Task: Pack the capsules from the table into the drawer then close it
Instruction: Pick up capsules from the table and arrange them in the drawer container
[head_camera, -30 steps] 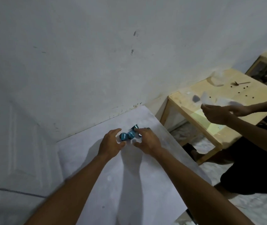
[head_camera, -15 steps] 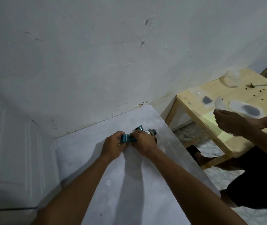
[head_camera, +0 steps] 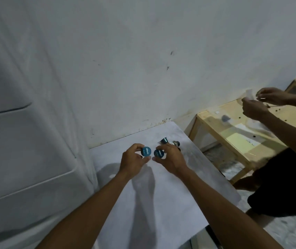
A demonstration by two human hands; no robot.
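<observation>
The left hand (head_camera: 134, 159) is clamped on one blue capsule (head_camera: 146, 151); the right hand (head_camera: 170, 157) is clamped on a second capsule (head_camera: 158, 153). Both are held just above the white bench (head_camera: 170, 194). Two further capsules (head_camera: 165, 140) lie on the bench beyond the right hand. No drawer is visible. Judged progress: early; packing and closing remain.

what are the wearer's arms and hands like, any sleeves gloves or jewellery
Both forearms are bare for all of their visible length; no sleeve shows in the frame. The left hand and right hand are ungloved. No watch, bracelet or ring is visible on either, though the dim light hides fine detail.
</observation>
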